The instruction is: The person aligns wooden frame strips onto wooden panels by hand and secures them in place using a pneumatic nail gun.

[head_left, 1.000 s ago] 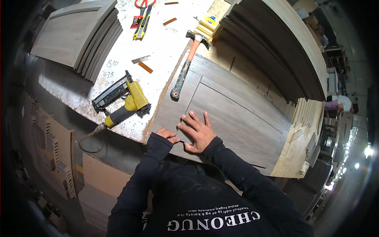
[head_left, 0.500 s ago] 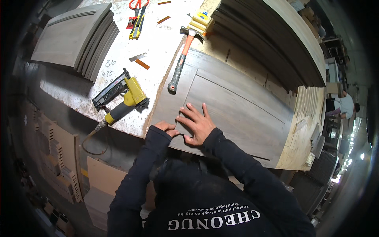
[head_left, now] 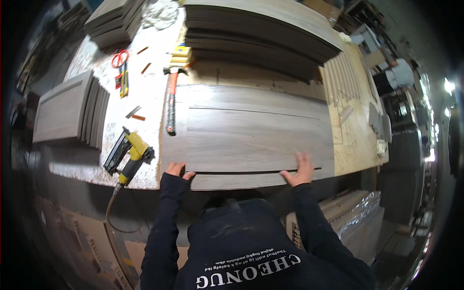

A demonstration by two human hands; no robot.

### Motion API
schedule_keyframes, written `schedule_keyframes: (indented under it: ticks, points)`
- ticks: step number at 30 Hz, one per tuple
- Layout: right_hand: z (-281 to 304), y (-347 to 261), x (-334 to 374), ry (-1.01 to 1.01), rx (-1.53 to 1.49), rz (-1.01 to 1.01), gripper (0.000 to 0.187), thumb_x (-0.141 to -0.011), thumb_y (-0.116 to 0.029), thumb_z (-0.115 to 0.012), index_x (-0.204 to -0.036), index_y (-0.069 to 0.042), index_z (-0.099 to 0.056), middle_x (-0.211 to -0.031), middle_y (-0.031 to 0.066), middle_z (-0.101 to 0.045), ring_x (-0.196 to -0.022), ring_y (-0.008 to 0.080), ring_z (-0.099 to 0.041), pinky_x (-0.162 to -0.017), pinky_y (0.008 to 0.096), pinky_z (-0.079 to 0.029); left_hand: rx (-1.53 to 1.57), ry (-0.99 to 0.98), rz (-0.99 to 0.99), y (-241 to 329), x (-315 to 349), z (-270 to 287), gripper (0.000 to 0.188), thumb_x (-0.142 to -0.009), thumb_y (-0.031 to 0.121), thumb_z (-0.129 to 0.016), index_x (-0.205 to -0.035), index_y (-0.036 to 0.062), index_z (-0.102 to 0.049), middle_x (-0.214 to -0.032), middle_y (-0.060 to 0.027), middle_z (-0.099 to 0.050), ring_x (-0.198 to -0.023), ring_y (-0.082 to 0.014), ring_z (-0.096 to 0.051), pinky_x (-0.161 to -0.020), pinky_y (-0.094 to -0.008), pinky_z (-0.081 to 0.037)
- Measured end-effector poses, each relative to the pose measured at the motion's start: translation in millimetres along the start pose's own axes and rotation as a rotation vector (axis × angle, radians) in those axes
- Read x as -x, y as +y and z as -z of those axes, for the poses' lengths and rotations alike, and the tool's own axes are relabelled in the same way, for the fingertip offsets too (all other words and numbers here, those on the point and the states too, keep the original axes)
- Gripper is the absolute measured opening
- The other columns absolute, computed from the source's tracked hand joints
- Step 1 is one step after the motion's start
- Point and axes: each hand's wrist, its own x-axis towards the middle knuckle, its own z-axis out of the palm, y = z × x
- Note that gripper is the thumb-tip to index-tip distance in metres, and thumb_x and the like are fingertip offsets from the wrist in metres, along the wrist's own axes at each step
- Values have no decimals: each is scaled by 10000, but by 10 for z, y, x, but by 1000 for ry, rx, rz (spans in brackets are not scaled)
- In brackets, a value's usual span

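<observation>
A grey wood-grain cabinet door panel (head_left: 251, 135) lies flat on the workbench (head_left: 145, 96) in front of me. My left hand (head_left: 176, 170) rests on its near left corner, fingers curled on the frame edge. My right hand (head_left: 300, 170) presses flat on the near right part of the panel, fingers spread by the groove of the recessed centre. Neither hand holds a tool.
A hammer with an orange handle (head_left: 170, 99) lies along the panel's left edge. A yellow nail gun (head_left: 128, 157) with its hose sits near the bench's front. Stacks of grey panels stand at the left (head_left: 67, 111) and far side (head_left: 261, 38). Red scissors (head_left: 119, 57) lie further back.
My right hand has slid from beside the left hand along the near edge to the panel's right side. My view has turned, so the panel now lies square in front of me.
</observation>
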Motion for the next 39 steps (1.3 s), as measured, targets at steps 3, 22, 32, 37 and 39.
schedule_keyframes:
  ticks: [3, 22, 32, 37, 39]
  points:
    - [113, 665, 54, 131, 145, -316, 905, -521, -382, -798, -1267, -70, -390, -1343, 192, -315, -1215, 350, -343, -991, 492, -279, 19, -10, -38, -187, -17, -101, 417, -616, 198, -750, -939, -14, -593, -770, -164, -534, -683, -324, -539, -608, -381, -439]
    - [125, 1560, -7, 44, -130, -292, 248, -689, -185, -691, -911, -80, -657, -911, 106, -629, -833, 302, -589, -741, 375, -472, 57, -87, 73, -911, -49, -264, 188, -692, 26, -652, -848, -21, -558, -715, -37, -584, -659, -117, -563, -614, -271, -470]
    - [34, 1635, 48, 178, -78, -116, 150, -711, -174, -662, -817, -68, -645, -809, 102, -610, -760, 300, -580, -665, 371, -470, 43, -72, 96, -879, -53, -256, 257, -652, 105, -712, -844, -5, -582, -660, -66, -568, -612, -140, -535, -572, -283, -444]
    - [50, 1566, 42, 211, -100, -113, 143, -707, -165, -663, -807, -64, -643, -793, 104, -603, -750, 304, -578, -655, 369, -468, 112, -80, 141, -991, -53, -279, 255, -657, 93, -708, -850, -8, -574, -663, -48, -552, -628, -127, -527, -583, -277, -446]
    - [79, 1485, 45, 236, -135, -181, 136, -702, -145, -657, -807, -60, -649, -806, 108, -602, -749, 313, -571, -655, 366, -469, 140, -65, 159, -938, -42, -277, 249, -667, 93, -706, -851, -9, -572, -670, -44, -549, -636, -122, -523, -586, -268, -444]
